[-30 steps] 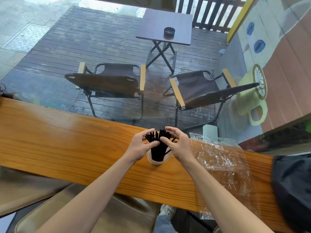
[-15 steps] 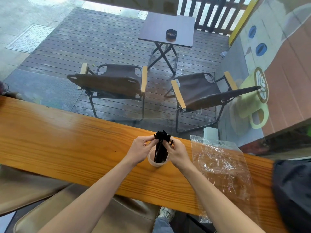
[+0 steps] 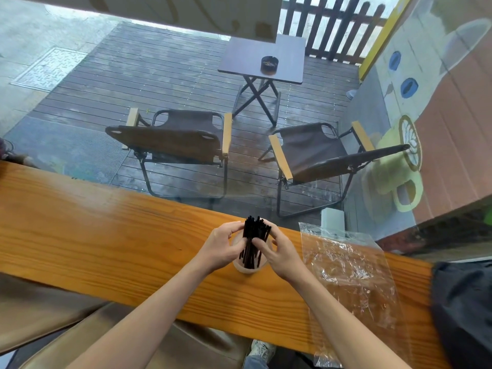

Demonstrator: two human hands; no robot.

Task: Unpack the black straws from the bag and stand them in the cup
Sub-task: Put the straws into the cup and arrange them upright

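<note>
A bundle of black straws (image 3: pixel 253 241) stands upright in a pale translucent cup (image 3: pixel 249 267) on the wooden counter (image 3: pixel 106 241). My left hand (image 3: pixel 222 247) cups the bundle from the left, fingers curled against it. From the right, my right hand (image 3: pixel 278 250) presses its fingertips on the straws. Both hands squeeze the straws together just above the cup's rim. Flat on the counter to the right of the cup lies the clear plastic bag (image 3: pixel 348 272), with nothing visible in it.
A dark bundle of fabric (image 3: pixel 463 310) sits at the counter's right end. Beyond the counter a window looks onto a deck with two folding chairs (image 3: pixel 181 139) and a small table (image 3: pixel 262 58). A shoe (image 3: pixel 262 351) shows below the counter.
The straws were fanned out wide at the top; my hands have gathered them into a tight upright bundle. The view has tilted up a little.
</note>
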